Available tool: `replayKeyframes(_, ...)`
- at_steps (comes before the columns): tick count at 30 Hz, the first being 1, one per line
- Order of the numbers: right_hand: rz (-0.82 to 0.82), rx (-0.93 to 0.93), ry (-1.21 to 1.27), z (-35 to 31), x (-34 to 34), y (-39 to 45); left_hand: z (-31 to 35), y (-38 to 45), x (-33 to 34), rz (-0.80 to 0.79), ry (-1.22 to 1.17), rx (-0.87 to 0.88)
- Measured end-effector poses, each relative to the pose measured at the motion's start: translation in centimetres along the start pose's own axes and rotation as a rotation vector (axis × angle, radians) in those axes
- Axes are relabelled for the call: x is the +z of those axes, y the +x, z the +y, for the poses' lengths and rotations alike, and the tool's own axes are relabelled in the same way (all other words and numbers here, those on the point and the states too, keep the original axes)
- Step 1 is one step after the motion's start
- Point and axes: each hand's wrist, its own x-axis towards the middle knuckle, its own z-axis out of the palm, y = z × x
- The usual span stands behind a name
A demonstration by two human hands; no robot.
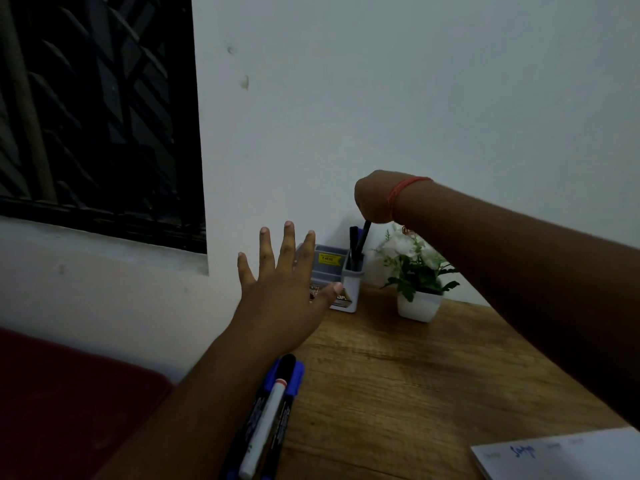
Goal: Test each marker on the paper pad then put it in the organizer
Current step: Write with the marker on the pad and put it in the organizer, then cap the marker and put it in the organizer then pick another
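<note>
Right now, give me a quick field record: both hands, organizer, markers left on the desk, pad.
right hand: grips a dark marker, its lower end in the organizer's cup
left hand: fingers spread, holding nothing, in front of the organizer
organizer: against the wall, beside the potted plant; cup already holds other markers
markers on desk: a small cluster at the near left edge, one white-barrelled
paper pad: near right corner, blue scribble on it

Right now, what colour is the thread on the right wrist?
Red, seen in the head view: wrist thread.
</note>
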Motion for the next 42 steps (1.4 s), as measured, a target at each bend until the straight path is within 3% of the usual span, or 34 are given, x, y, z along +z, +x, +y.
replayKeyframes(9,-0.074,-0.024,0.199,-1.9,3.7,0.5,-0.4,0.0,0.1,-0.067,0.017,-0.031)
replayKeyframes(16,0.169,-0.004,0.367,-0.8,4.1,0.0,-1.2,0.1,0.3,-0.162,0.050,-0.034)
replayKeyframes(24,0.514,-0.182,0.500,0.7,5.9,-6.7,-2.1,-0.8,-2.0,-0.533,-0.036,0.177)
replayKeyframes(31,0.375,-0.216,0.579,0.3,9.2,-15.9,-3.0,-1.4,-3.5,-0.758,-0.316,0.226)
replayKeyframes(42,0.307,-0.214,0.634,1.8,10.0,-22.8,-2.6,-1.9,-2.7,-0.791,-0.351,0.185)
